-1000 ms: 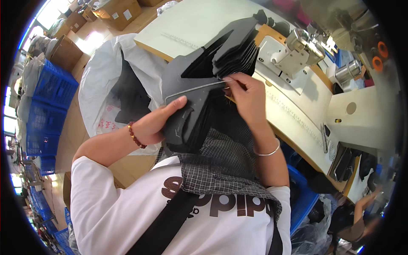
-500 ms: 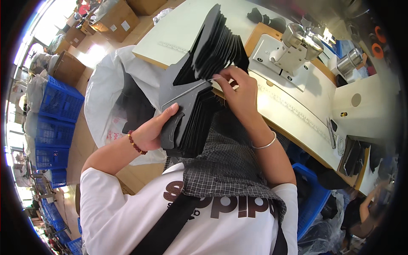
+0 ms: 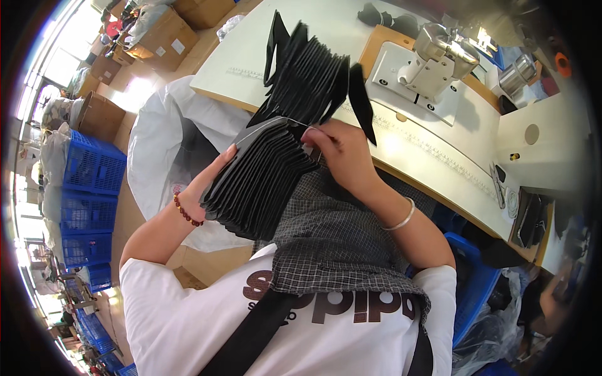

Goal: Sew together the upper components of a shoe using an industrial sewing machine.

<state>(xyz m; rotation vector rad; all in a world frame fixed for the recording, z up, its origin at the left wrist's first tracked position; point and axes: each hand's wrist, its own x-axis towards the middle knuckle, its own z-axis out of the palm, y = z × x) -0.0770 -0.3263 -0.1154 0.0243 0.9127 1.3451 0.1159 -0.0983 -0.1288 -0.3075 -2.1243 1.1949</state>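
A thick bundle of flat black pieces [image 3: 254,178] is gathered at its middle, with both ends fanned out like leaves. Around that narrow waist runs a thin pale cord [image 3: 266,123]. My left hand [image 3: 210,175] is closed on the bundle's lower left side, its thumb along the edge and its other fingers hidden behind. At the right of the waist, my right hand [image 3: 342,150] pinches the cord between thumb and fingertips. The bundle's upper half leans over the edge of the white table [image 3: 219,81].
A sewing machine [image 3: 433,69] stands on the table to the right, with scissors [image 3: 496,185] nearer me. Dark cup-shaped pieces [image 3: 389,22] lie at the back. A white sack [image 3: 150,150] is left of the bundle; blue crates [image 3: 94,163] are stacked farther left. A blue bin [image 3: 470,282] sits low right.
The bundle has turned and its leaves have spread out at both ends. My left hand has shifted slightly down and left with it; my right hand has moved slightly lower, still pinching the cord.
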